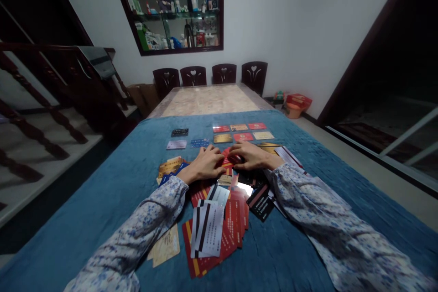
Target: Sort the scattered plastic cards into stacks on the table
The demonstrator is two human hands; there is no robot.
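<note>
Above the pile of cards, my left hand [207,163] and my right hand [251,155] face each other with curled fingers. Between them is a red card [226,159], which the fingers of both hands grip at its sides; part of it is hidden. Below my wrists lies a loose pile of red cards [234,219], with white striped cards [209,228] on top. A black card [262,203] is near my right sleeve. Gold cards [169,166] and blue cards [167,178] overlap beside my left wrist. Pale cards [166,246] lie by my left forearm.
Past my hands, separate cards lie in rows: a black one [179,132], a lilac one [176,144], a blue one [199,143], and several red and gold ones [222,138]. A blue cloth [119,182] covers the near table. Chairs [224,74] stand at the far end.
</note>
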